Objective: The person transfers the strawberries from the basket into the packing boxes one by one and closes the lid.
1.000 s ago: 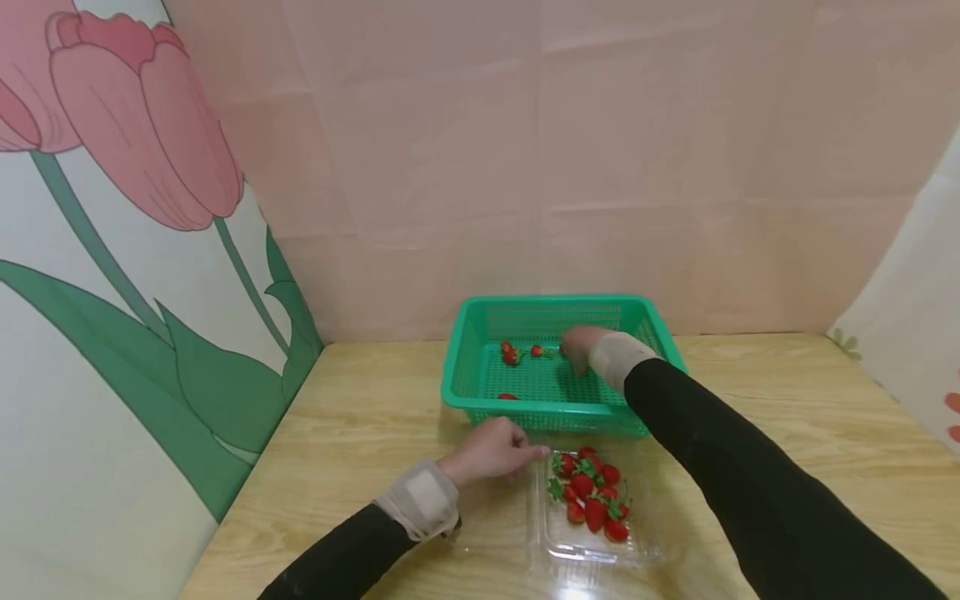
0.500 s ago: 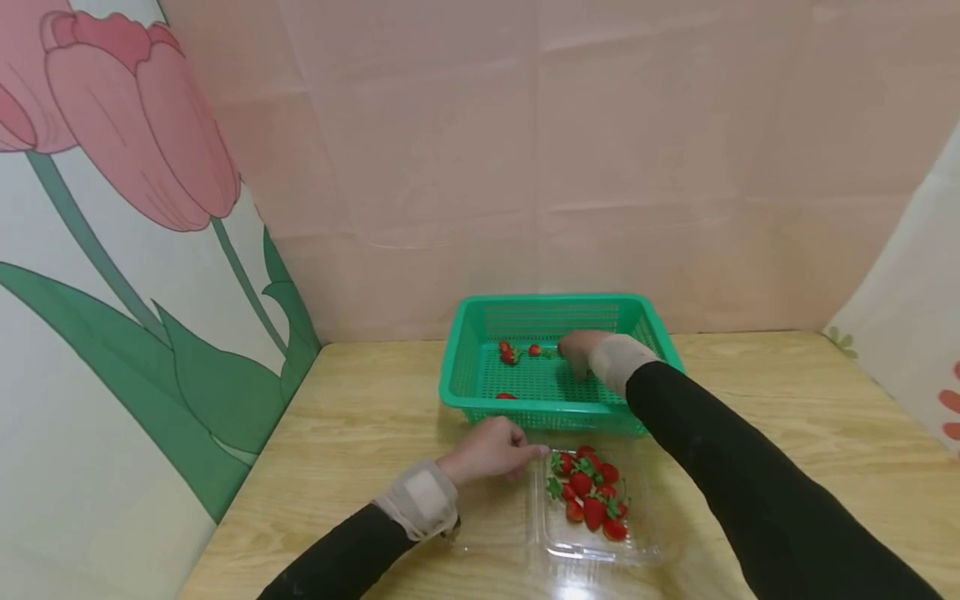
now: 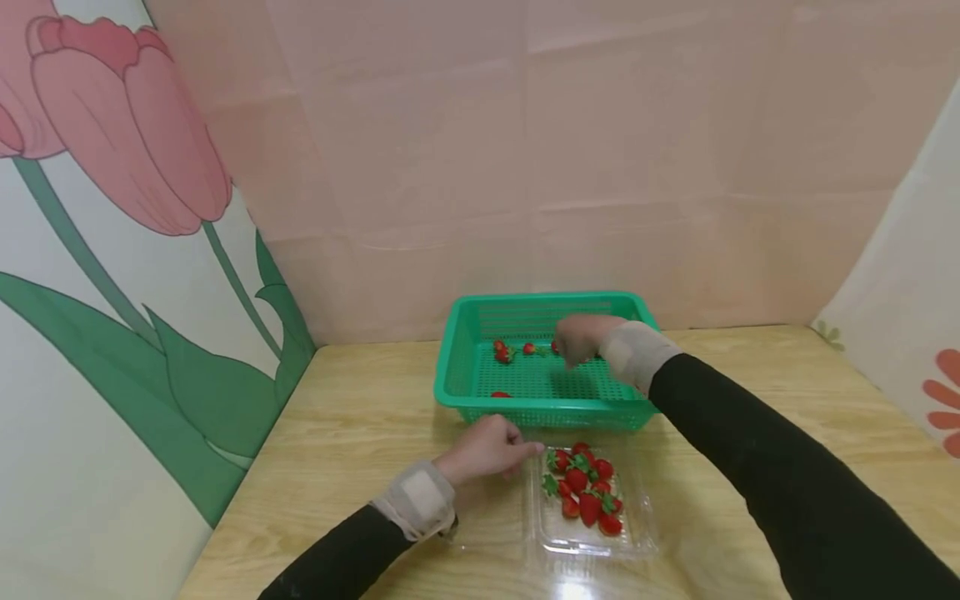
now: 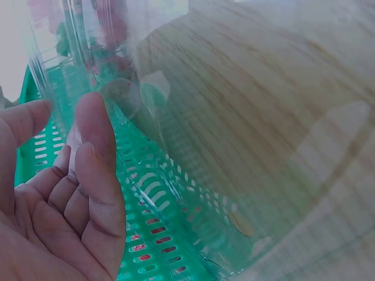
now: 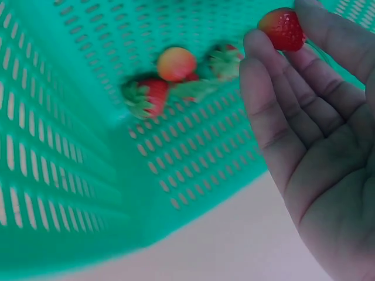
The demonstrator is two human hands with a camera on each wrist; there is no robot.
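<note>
My right hand (image 3: 588, 337) is over the inside of the green basket (image 3: 525, 406). In the right wrist view it pinches a strawberry (image 5: 283, 29) between thumb and fingertips. Other strawberries (image 5: 153, 96) lie on the basket floor beyond the fingers. The left hand (image 3: 487, 450) rests at the left edge of a clear plastic clamshell box (image 3: 592, 550), its fingers loosely bent and touching the plastic. A gap shows between that thumb and the fingers (image 4: 94, 126) in the left wrist view. Several strawberries (image 3: 577, 481) sit inside the box.
The box's transparent lid (image 3: 491, 521) lies folded out to the left on the wooden table (image 3: 360, 400). Behind the basket rises a pinkish cloth wall (image 3: 405, 208). A tulip-print panel (image 3: 150, 142) stands on the left, a floral white one (image 3: 915, 275) on the right.
My right hand has lifted slightly off the basket floor, with a strawberry pinched. The left hand keeps its place at the box. The head view has shifted a little.
</note>
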